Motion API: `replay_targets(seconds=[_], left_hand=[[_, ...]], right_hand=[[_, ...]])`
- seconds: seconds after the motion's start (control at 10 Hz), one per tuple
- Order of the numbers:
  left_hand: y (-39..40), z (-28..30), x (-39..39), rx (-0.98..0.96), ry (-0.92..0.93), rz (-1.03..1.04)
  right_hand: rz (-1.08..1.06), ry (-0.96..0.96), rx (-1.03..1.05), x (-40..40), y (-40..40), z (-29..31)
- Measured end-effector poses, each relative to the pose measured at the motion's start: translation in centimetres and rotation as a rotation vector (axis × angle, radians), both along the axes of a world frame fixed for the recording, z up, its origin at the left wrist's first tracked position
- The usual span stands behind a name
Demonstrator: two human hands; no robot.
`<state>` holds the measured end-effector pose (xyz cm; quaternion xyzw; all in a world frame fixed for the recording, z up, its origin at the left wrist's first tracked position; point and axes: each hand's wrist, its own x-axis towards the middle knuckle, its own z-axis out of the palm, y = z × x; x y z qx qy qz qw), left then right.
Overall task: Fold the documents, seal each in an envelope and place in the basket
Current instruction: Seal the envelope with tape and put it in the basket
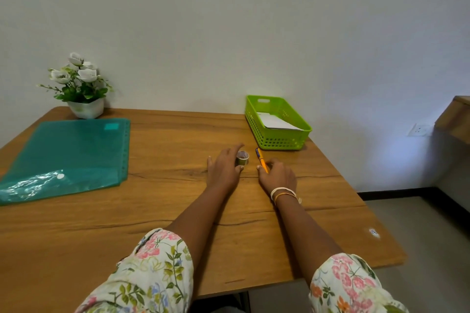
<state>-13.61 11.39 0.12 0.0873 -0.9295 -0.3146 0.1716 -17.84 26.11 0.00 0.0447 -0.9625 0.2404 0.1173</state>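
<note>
Your left hand (223,169) lies palm down on the worktop (162,201) toward its far right part, fingers fairly straight and spread, with a small roll of tape (243,157) standing on edge between the forefinger and thumb; the fingers touch the roll's sides, but you cannot tell whether they pinch it or only rest against it. Your right hand (278,176) sits just beside it, palm down, fingers curled round the near end of an orange pen (262,160) with a blue cap; the pen lies flat and points away toward the far right corner. Bangles (283,193) circle your right wrist, and floral sleeves (157,272) cover both upper forearms at the near edge.

Beyond the pen, at the far right corner, stands the green basket (276,140), its long side running along the right edge. White envelopes (278,122) lie inside it, leaning against the far wall of the basket; how many there are cannot be told.

Well apart, along the left edge, a translucent green document folder (68,157) lies flat, its punched strip facing the middle of the worktop and a white snap near its near end. At the far left corner, just behind the folder, a white pot of white flowers (85,108) stands against the wall. A small sticker (373,232) sits near the right edge.
</note>
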Motion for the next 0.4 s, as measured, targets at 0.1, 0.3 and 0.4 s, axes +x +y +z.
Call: replay_targets(seconds=[0.1, 0.3, 0.4], left_hand=[[-0.5, 0.2, 0.9, -0.069, 0.009, 0.009], [-2.1, -0.9, 3.9, -0.254, -0.153, -0.020], [-2.3, -0.7, 5.9, -0.293, -0.160, -0.047]], right_hand=[[-0.007, -0.016, -0.056, 0.2, -0.1, 0.0], [-0.082, -0.020, -0.012, 3.0, 0.3, -0.4], [-0.138, 0.014, 0.001, 4.7, 0.3, -0.3]])
